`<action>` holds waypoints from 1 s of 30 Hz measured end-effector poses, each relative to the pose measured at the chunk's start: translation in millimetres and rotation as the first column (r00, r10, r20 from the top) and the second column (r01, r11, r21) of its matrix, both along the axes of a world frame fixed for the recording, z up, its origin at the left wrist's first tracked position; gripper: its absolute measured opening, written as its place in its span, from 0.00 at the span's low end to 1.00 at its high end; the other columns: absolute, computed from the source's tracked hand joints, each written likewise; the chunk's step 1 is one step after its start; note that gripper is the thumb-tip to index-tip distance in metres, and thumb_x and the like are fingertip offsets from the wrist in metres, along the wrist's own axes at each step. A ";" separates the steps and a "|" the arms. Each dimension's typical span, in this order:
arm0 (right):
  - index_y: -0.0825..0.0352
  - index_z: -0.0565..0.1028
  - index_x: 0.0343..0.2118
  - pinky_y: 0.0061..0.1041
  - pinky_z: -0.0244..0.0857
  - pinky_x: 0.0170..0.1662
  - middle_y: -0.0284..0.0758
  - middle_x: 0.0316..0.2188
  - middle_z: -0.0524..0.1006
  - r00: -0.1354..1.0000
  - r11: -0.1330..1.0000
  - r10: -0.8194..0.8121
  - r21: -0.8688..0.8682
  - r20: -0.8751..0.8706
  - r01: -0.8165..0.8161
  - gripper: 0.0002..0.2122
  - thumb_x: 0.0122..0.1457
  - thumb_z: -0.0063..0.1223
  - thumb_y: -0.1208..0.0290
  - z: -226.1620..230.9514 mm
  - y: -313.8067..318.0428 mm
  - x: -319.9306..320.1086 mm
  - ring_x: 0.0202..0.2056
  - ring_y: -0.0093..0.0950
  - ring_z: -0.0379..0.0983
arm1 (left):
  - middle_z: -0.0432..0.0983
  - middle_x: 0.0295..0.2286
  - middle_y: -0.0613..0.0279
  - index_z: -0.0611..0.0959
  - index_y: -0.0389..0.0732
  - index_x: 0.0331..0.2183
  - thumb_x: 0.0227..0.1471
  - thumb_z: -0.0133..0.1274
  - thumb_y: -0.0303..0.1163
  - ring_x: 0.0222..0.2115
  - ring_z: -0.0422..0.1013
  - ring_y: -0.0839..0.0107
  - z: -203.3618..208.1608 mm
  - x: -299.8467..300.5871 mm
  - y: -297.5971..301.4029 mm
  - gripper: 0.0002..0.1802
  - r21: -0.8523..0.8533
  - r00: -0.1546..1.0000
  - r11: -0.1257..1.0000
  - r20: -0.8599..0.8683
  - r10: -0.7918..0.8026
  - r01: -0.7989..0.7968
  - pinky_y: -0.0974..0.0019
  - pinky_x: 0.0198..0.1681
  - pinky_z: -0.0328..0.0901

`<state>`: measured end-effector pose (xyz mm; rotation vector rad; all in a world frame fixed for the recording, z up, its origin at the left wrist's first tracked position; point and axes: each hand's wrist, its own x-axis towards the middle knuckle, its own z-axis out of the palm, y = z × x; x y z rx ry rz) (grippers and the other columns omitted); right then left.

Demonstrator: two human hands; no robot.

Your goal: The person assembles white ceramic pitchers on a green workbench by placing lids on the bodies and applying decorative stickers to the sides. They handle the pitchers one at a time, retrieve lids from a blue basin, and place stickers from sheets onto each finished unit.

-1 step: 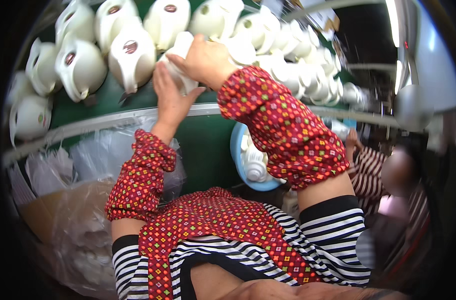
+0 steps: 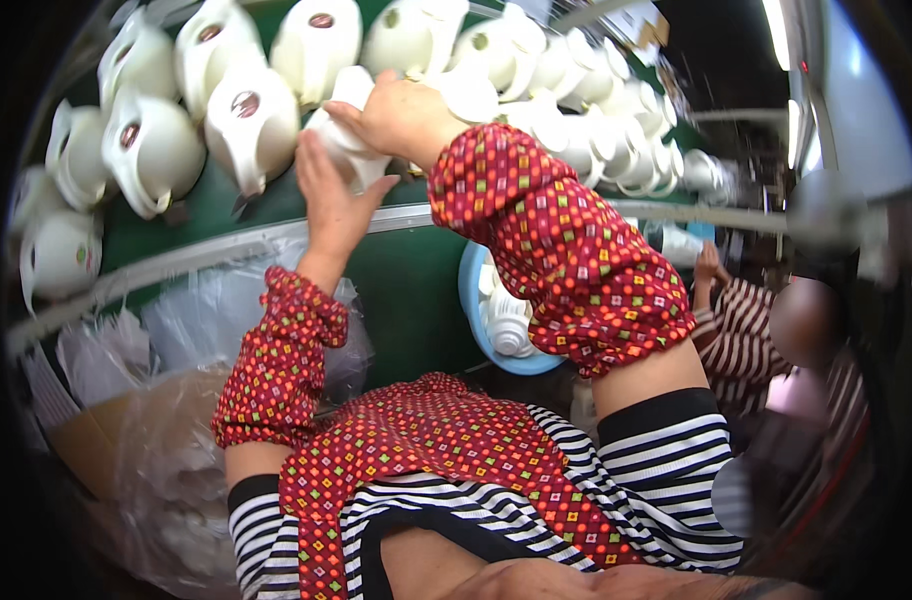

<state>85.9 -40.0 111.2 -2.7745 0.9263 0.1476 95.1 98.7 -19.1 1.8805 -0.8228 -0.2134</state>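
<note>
Both my hands are on one white rounded jug (image 2: 352,150) with a handle, at the near side of the green table. My right hand (image 2: 401,115) is wrapped over its upper part, and my fingers partly hide it. On the jug's left side rests my left hand (image 2: 334,200), its fingers along the wall and its thumb out to the right. Just left of it stands another white jug (image 2: 253,135) with a dark oval badge. Behind my hands is a white jug (image 2: 318,45) of the same shape.
Rows of similar white jugs (image 2: 616,150) run off to the right, and more stand at left. A metal rail (image 2: 246,238) edges the green table. Below it are a blue basin (image 2: 473,325) with white parts and clear plastic bags (image 2: 176,470). A person in a striped top (image 2: 751,330) works at right.
The view has shifted slightly, so the jugs at left sit a little lower and further left. Both hands keep the same hold on the jug.
</note>
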 end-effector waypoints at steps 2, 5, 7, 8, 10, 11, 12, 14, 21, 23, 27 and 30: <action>0.85 0.67 0.52 0.44 0.75 0.47 0.60 0.35 0.81 0.999 0.983 0.031 0.178 0.040 -0.038 0.44 0.63 0.48 0.34 15.4 -13.2 -18.9 0.40 0.55 0.81 | 0.42 0.68 0.28 0.49 0.24 0.68 0.43 0.76 0.49 0.69 0.43 0.34 8.1 -2.8 6.9 0.70 0.048 0.998 0.998 -0.056 0.033 -0.030 0.44 0.72 0.45; 0.71 0.71 0.57 0.44 0.73 0.51 0.60 0.45 0.78 0.912 0.982 0.179 -0.006 0.369 -0.191 0.33 0.63 0.56 0.42 24.5 -25.1 -117.3 0.47 0.51 0.79 | 0.39 0.68 0.26 0.49 0.27 0.69 0.47 0.74 0.45 0.69 0.43 0.33 26.9 -35.1 12.6 0.66 0.009 0.991 0.991 0.017 0.132 -0.133 0.43 0.71 0.45; 0.64 0.74 0.57 0.46 0.73 0.50 0.57 0.47 0.77 0.988 0.998 0.057 0.023 0.142 -0.061 0.28 0.62 0.59 0.47 36.7 -29.8 -208.0 0.48 0.52 0.77 | 0.41 0.68 0.29 0.51 0.28 0.69 0.51 0.70 0.42 0.70 0.43 0.37 67.1 -75.2 20.9 0.59 -0.168 0.993 0.983 0.109 -0.051 0.069 0.45 0.71 0.46; 0.61 0.72 0.59 0.49 0.73 0.49 0.56 0.46 0.77 1.000 0.999 0.003 -0.054 0.017 -0.002 0.29 0.62 0.59 0.46 31.2 -28.2 -255.7 0.48 0.55 0.76 | 0.46 0.68 0.33 0.55 0.29 0.68 0.51 0.70 0.38 0.69 0.47 0.39 60.1 -101.4 26.2 0.55 -0.252 0.969 0.944 0.180 -0.170 0.212 0.46 0.71 0.46; 0.57 0.68 0.65 0.52 0.73 0.47 0.56 0.48 0.74 0.963 0.985 -0.166 -0.088 -0.214 0.151 0.34 0.60 0.60 0.43 23.0 -11.2 -342.3 0.46 0.60 0.75 | 0.58 0.63 0.31 0.66 0.33 0.63 0.46 0.72 0.41 0.64 0.57 0.35 78.1 -146.2 26.7 0.49 -0.051 0.754 0.754 0.112 -0.647 0.654 0.44 0.68 0.54; 0.56 0.65 0.67 0.53 0.73 0.46 0.58 0.50 0.73 0.913 0.966 -0.255 -0.050 -0.318 0.252 0.38 0.58 0.62 0.42 20.9 4.2 -374.7 0.45 0.63 0.75 | 0.56 0.64 0.30 0.67 0.35 0.63 0.43 0.74 0.44 0.63 0.58 0.34 86.2 -174.5 27.1 0.52 -0.007 0.687 0.687 0.042 -0.725 0.726 0.44 0.67 0.56; 0.55 0.61 0.70 0.53 0.73 0.47 0.60 0.55 0.68 0.885 0.943 -0.304 0.022 -0.353 0.333 0.41 0.56 0.64 0.45 14.6 18.9 -395.8 0.47 0.63 0.74 | 0.56 0.64 0.29 0.67 0.33 0.63 0.41 0.75 0.51 0.62 0.59 0.34 85.3 -196.8 29.4 0.56 0.085 0.637 0.634 -0.010 -0.771 0.768 0.45 0.65 0.60; 0.52 0.56 0.73 0.52 0.73 0.49 0.63 0.62 0.61 0.847 0.889 -0.387 0.098 -0.365 0.448 0.45 0.53 0.66 0.50 -4.0 43.1 -426.0 0.49 0.64 0.73 | 0.53 0.63 0.21 0.65 0.28 0.64 0.38 0.71 0.66 0.55 0.67 0.35 75.1 -233.4 23.8 0.66 0.291 0.533 0.498 -0.047 -0.845 0.817 0.47 0.60 0.65; 0.51 0.68 0.66 0.50 0.71 0.55 0.64 0.62 0.59 0.895 0.898 -0.435 0.025 -0.102 0.439 0.34 0.54 0.66 0.63 -46.1 40.8 -417.8 0.52 0.63 0.72 | 0.57 0.60 0.19 0.65 0.34 0.65 0.43 0.65 0.50 0.49 0.71 0.29 64.2 -284.0 -26.6 0.53 0.564 0.555 0.267 -0.432 -0.711 0.781 0.42 0.53 0.71; 0.52 0.71 0.63 0.49 0.70 0.56 0.63 0.61 0.60 0.863 0.844 -0.499 0.181 -0.085 0.505 0.30 0.55 0.66 0.67 -39.7 23.5 -411.5 0.53 0.62 0.71 | 0.61 0.58 0.27 0.67 0.41 0.65 0.44 0.64 0.47 0.51 0.69 0.30 62.5 -287.2 -23.2 0.49 0.567 0.584 0.304 -0.415 -0.697 0.766 0.41 0.52 0.72; 0.55 0.72 0.61 0.45 0.69 0.57 0.57 0.56 0.64 0.905 0.866 -0.424 0.304 0.025 0.397 0.28 0.56 0.63 0.77 -53.7 7.3 -429.8 0.53 0.58 0.71 | 0.61 0.55 0.31 0.69 0.43 0.63 0.44 0.64 0.46 0.53 0.65 0.35 69.6 -301.9 -2.2 0.46 0.524 0.650 0.479 -0.204 -0.732 0.704 0.43 0.45 0.75; 0.53 0.72 0.62 0.45 0.68 0.58 0.56 0.59 0.61 0.931 0.898 -0.356 0.302 0.074 0.319 0.29 0.57 0.63 0.78 -60.1 10.6 -439.8 0.56 0.59 0.70 | 0.63 0.53 0.33 0.69 0.43 0.63 0.44 0.65 0.49 0.52 0.65 0.37 60.2 -309.1 3.8 0.48 0.426 0.649 0.543 -0.153 -0.745 0.724 0.44 0.45 0.75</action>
